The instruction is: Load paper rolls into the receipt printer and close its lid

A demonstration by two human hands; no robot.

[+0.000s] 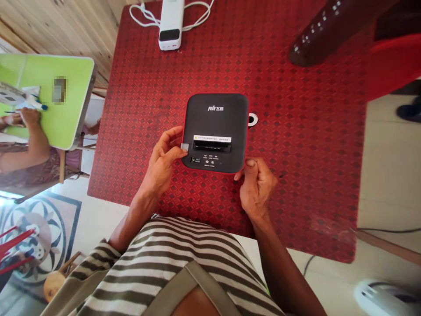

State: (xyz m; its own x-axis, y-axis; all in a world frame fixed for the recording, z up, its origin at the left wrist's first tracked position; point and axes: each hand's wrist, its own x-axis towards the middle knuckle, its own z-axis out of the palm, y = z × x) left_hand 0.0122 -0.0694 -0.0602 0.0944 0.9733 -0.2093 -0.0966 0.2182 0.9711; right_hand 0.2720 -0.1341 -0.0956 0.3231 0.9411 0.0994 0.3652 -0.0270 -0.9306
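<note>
A black desktop printer (213, 114) with a "Feie" logo sits on a red patterned table mat (296, 145). It has a slot with a white label above it and small buttons along its front. My left hand (162, 162) pinches a small grey paper square (184, 148) against the printer's left edge, beside a small switch. My right hand (256, 186) is curled around the printer's front right corner, with the thumb and a fingertip on it.
A white power adapter (171, 24) with looped cable lies at the mat's far edge. A small white ring (252, 119) sits by the printer. A dark studded object (329, 30) and a red chair (394, 61) are upper right. A co-worker's hand (29, 117) rests at a green table.
</note>
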